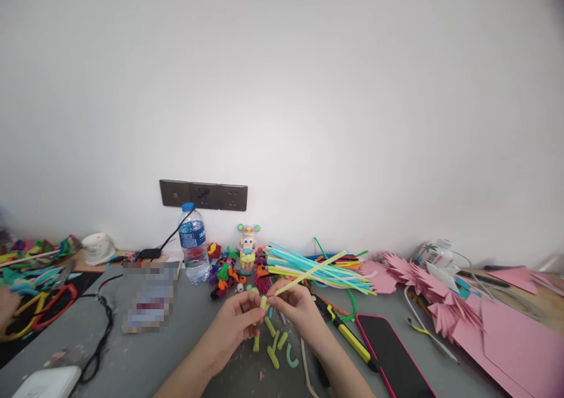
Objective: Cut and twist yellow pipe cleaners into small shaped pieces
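My left hand [233, 327] and my right hand [299, 311] meet above the grey table [176, 357], both pinched on one yellow-green pipe cleaner [308, 273]. Its near end is curled between my fingertips; the long free end slants up to the right. Below my hands lie several short curled yellow-green and teal pieces [277, 345]. Behind them sits a pile of pipe cleaners [317, 266] in many colours.
A water bottle [194, 245], a small figurine [248, 246] and small colourful pipe-cleaner shapes [227, 271] stand near the wall. Yellow-handled pliers [346, 330] and a phone [392, 354] lie at my right. Pink paper shapes [440, 304] fill the right side. Cables [103, 327] run at left.
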`<state>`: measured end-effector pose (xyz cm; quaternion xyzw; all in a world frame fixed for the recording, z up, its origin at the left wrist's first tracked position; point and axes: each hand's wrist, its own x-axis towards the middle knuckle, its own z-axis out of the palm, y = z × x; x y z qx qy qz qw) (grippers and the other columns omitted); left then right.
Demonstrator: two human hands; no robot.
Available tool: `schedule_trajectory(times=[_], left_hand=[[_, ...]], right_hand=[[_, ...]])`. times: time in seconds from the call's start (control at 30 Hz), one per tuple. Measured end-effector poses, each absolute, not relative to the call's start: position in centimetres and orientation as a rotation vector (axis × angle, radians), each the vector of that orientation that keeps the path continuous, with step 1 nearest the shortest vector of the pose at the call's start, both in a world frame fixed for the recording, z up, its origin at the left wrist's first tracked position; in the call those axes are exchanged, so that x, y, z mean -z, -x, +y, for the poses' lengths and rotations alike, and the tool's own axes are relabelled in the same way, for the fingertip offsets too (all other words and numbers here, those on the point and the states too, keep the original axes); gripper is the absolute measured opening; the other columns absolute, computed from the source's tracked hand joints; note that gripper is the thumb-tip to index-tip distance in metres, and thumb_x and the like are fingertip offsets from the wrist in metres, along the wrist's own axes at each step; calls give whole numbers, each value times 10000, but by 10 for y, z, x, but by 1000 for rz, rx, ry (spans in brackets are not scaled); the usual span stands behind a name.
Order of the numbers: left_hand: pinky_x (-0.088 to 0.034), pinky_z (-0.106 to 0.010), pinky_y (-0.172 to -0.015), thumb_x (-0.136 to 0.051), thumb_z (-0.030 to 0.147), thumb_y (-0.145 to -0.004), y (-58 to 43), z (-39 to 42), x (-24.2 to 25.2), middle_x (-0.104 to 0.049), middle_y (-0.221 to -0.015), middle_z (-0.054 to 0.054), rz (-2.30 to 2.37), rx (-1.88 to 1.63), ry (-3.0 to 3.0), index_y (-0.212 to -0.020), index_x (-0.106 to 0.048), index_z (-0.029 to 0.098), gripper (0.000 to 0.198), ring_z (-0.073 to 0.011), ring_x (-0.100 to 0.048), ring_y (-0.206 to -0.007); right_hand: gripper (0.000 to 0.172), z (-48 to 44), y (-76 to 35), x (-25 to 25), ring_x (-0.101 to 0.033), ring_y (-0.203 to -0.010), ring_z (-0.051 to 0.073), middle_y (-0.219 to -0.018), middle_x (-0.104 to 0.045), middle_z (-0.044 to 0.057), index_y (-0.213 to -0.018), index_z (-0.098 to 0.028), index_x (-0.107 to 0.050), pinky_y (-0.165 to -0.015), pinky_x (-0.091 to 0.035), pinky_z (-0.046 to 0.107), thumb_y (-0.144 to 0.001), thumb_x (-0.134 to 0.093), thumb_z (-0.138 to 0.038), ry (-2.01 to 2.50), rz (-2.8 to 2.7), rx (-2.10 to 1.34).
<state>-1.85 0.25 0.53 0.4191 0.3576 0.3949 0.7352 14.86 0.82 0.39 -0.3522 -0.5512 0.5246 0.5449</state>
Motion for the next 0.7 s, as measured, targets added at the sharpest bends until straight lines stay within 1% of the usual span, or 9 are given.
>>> schedule_trajectory(times=[0.17, 0.23, 0.33, 0.5, 0.6, 0.7], left_hand=[[-424, -194, -553, -846, 359, -608, 19, 2, -8, -520, -659, 29, 779, -823, -882, -725, -613, 152, 333, -89, -484, -626], [-428, -199, -561, -848, 354, -609, 20, 2, -6, -526, -670, 30, 783, -814, -881, -769, -635, 149, 336, -81, -485, -611], [-434, -202, -582, -850, 349, -610, 22, 5, -3, -540, -674, 30, 799, -835, -885, -804, -655, 141, 344, -68, -474, -591], [-421, -199, -571, -851, 413, -579, 20, 10, -3, -548, -639, 37, 837, -935, -949, -737, -625, 149, 382, -83, -502, -594], [-401, -191, -543, -822, 456, -603, 18, 9, -2, -543, -622, 42, 845, -958, -1058, -712, -605, 153, 388, -88, -498, -583], [-403, -188, -551, -786, 463, -650, 16, 7, -1, -553, -629, 37, 837, -951, -1104, -716, -596, 161, 363, -96, -498, -602]], right_hand=[[303, 8, -149, -4, -554, -610, 128, -662, -622, -21, -777, -177, -645, -595, -422, 236, -619, -844, -342, 820, -1237, -1343], [306, 7, -148, -5, -537, -596, 121, -647, -605, -28, -744, -175, -632, -585, -409, 230, -608, -850, -340, 814, -1236, -1340], [277, 6, -148, -7, -518, -606, 120, -640, -591, -15, -668, -160, -636, -597, -405, 232, -639, -829, -356, 824, -1269, -1307], [259, 3, -149, -10, -507, -622, 126, -656, -593, -2, -627, -163, -643, -587, -391, 233, -649, -823, -347, 814, -1285, -1288], [237, 3, -149, -11, -520, -614, 130, -641, -611, 7, -631, -161, -669, -589, -401, 237, -680, -801, -352, 803, -1327, -1287], [231, 4, -150, -10, -534, -596, 133, -615, -618, 8, -638, -159, -687, -592, -418, 242, -702, -782, -360, 811, -1349, -1261]])
